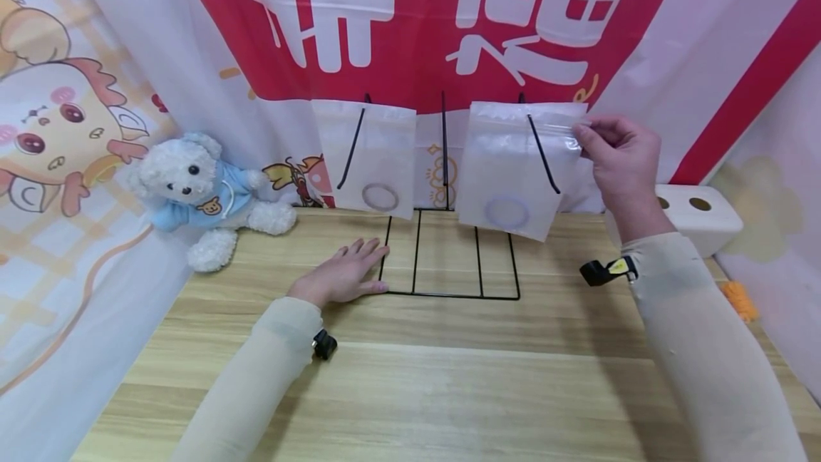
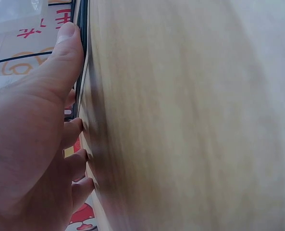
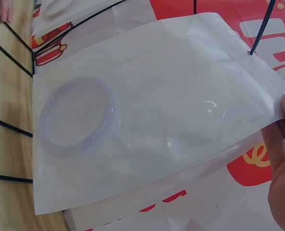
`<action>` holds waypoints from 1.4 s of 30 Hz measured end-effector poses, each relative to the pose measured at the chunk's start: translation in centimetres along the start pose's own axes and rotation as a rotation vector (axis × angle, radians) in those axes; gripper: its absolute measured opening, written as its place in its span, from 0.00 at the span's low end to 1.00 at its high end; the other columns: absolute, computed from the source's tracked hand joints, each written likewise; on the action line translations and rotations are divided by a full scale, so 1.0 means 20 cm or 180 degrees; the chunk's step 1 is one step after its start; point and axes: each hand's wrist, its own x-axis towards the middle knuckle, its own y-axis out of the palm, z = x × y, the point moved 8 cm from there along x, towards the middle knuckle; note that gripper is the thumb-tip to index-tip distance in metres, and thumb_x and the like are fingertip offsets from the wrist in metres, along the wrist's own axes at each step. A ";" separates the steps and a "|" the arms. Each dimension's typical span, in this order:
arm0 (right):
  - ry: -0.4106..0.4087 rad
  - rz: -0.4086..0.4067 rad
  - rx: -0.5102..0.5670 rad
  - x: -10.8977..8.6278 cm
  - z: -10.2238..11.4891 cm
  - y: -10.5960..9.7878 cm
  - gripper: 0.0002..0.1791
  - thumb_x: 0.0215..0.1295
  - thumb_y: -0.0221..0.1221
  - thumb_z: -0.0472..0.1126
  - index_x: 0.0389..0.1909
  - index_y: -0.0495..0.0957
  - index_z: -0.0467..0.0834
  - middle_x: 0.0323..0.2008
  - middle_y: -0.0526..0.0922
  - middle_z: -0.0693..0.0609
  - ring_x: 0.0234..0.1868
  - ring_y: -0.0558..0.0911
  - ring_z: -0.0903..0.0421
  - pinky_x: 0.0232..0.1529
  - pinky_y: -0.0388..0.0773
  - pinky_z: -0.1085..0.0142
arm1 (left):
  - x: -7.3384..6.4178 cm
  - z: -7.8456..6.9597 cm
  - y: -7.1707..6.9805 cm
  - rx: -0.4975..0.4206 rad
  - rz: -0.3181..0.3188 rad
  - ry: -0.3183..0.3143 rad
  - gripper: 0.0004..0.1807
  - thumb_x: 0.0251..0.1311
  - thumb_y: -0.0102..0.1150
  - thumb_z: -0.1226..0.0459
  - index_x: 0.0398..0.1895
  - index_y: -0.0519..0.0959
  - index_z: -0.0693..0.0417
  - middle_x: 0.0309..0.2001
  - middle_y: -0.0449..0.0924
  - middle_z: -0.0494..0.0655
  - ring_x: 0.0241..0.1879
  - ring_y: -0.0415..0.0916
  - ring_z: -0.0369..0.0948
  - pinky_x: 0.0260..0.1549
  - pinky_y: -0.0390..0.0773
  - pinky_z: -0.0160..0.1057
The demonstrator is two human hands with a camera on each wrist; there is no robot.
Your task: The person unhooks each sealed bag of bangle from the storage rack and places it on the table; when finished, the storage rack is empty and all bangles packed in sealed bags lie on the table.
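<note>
Closest to the head camera we see two beige sleeves, which reach forward over a wooden table. Each wrist wears a small black device. Our left hand lies low at the left side of a black wire rack; its fingers are almost straight and a little spread, and the thumb rests at the near left corner of the base. How firmly it presses, we cannot tell.

Our right hand is higher, and its thumb and fingers pinch the upper right corner of a white plastic bag. This bag hangs on the right hook, which passes through it near the top. In its lower part we see a pale lilac ring. Behind it shows another white layer; we cannot tell exactly what it is.

One more white bag, with a greyish ring, hangs on the left hook. The middle hook stands between both bags.

To the left sits a white teddy bear in a light blue hoodie. At the back hangs a red and white cloth. Behind our right wrist stands a white box with round holes.
</note>
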 end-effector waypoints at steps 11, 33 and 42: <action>-0.0005 0.0006 0.0030 -0.04 0.02 -0.03 0.29 0.59 0.77 0.55 0.59 0.88 0.48 0.51 0.92 0.56 0.52 0.90 0.61 0.49 0.86 0.79 | 0.00 0.00 0.01 0.0017 0.0027 -0.0012 0.46 0.80 0.52 0.39 0.90 0.51 0.49 0.89 0.43 0.60 0.87 0.42 0.66 0.85 0.46 0.68; -0.0211 0.0037 -0.0104 -0.19 0.08 -0.11 0.23 0.64 0.76 0.50 0.57 0.89 0.44 0.44 0.92 0.59 0.44 0.90 0.63 0.46 0.86 0.79 | -0.01 -0.02 -0.01 -0.0023 -0.0017 0.0010 0.45 0.80 0.53 0.42 0.89 0.53 0.52 0.88 0.45 0.63 0.86 0.43 0.69 0.84 0.48 0.70; -0.0241 0.0054 0.0061 -0.24 0.08 -0.14 0.24 0.63 0.77 0.49 0.57 0.89 0.43 0.46 0.93 0.57 0.46 0.90 0.62 0.47 0.86 0.77 | 0.00 0.00 0.01 -0.0009 -0.0023 0.0004 0.46 0.80 0.52 0.40 0.89 0.52 0.51 0.88 0.45 0.62 0.86 0.42 0.68 0.84 0.47 0.70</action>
